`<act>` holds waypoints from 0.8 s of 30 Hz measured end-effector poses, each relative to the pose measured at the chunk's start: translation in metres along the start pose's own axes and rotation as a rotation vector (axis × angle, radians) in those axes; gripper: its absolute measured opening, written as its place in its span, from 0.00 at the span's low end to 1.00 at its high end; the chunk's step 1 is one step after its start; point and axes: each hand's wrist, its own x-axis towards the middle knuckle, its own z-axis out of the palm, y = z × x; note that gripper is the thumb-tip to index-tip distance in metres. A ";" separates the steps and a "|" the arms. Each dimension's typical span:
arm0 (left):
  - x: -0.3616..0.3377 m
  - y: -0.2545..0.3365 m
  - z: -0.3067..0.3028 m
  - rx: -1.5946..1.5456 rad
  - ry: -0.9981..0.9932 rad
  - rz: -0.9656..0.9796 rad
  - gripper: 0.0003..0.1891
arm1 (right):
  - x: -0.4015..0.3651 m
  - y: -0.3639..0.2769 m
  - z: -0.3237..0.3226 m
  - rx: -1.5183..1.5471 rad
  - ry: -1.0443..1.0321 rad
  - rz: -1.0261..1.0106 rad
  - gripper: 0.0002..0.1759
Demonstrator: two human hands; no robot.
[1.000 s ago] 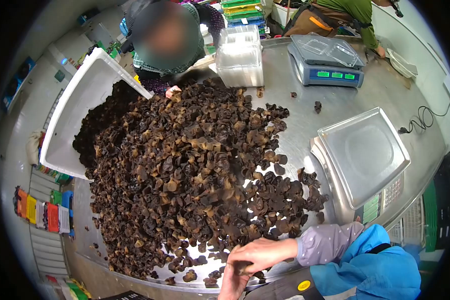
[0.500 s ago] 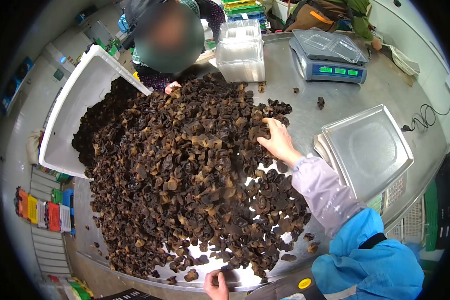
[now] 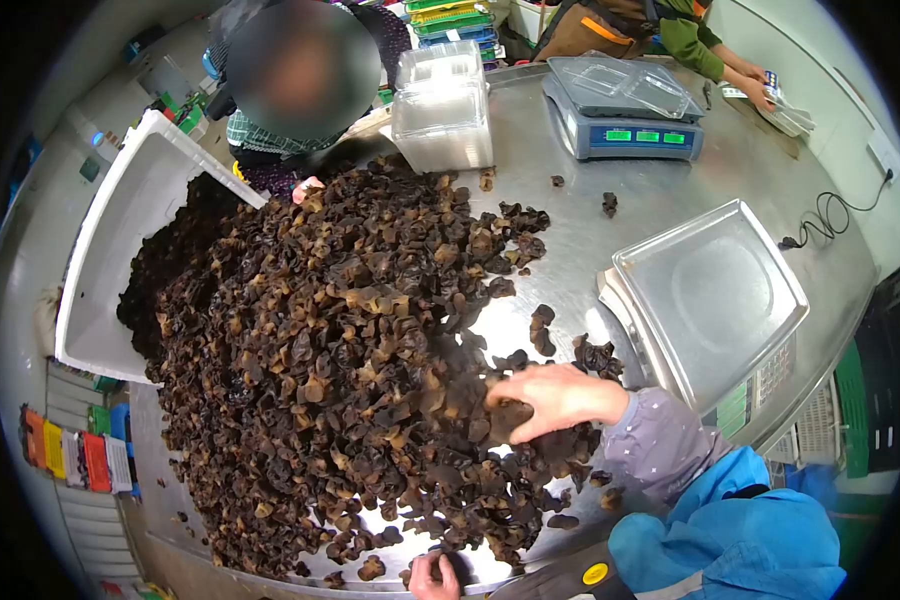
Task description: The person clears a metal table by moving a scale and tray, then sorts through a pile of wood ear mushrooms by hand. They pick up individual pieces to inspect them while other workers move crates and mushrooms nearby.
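Observation:
A large heap of dark brown wood ear mushrooms (image 3: 340,340) spreads over the steel table (image 3: 560,240). My right hand (image 3: 560,400) rests at the heap's right side, thumb and fingers apart, with mushroom pieces between and under them; it does not look closed on any. Low in the view, my left hand (image 3: 434,577) is at the table's near edge, fingers curled. Something dark shows beside those fingers, but I cannot make out whether they hold it. A few loose mushrooms (image 3: 542,330) lie just beyond my right hand.
A white foam box (image 3: 100,260) lies tipped at the left, mushrooms spilling out. Clear plastic tubs (image 3: 440,120) are stacked at the back. Two scales, a blue-grey one (image 3: 625,125) and a silver-topped one (image 3: 710,290), stand right. One person faces me; another person's hands (image 3: 755,88) are at far right.
My right hand has come nearer over the right side of the heap, and a gap of bare table shows where it was. My left hand stays by the edge. The other person's hands reach further in.

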 end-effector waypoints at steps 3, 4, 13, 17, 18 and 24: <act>-0.001 -0.003 0.003 0.019 0.023 0.013 0.07 | 0.013 -0.008 -0.029 0.012 0.210 -0.003 0.30; 0.000 -0.002 0.002 0.004 0.020 0.015 0.08 | 0.024 -0.005 -0.032 0.009 0.348 -0.013 0.29; 0.002 0.005 0.002 0.053 0.083 0.091 0.05 | 0.126 0.063 -0.138 -0.608 0.458 0.421 0.22; 0.004 0.012 -0.002 0.102 0.086 0.090 0.06 | 0.098 0.155 -0.172 -0.720 0.422 0.612 0.20; 0.005 0.014 -0.003 0.116 0.078 0.091 0.06 | 0.082 0.174 -0.174 -0.724 0.440 0.658 0.22; 0.010 0.019 -0.004 0.098 0.038 0.099 0.06 | 0.038 0.246 -0.180 -0.478 0.225 0.935 0.39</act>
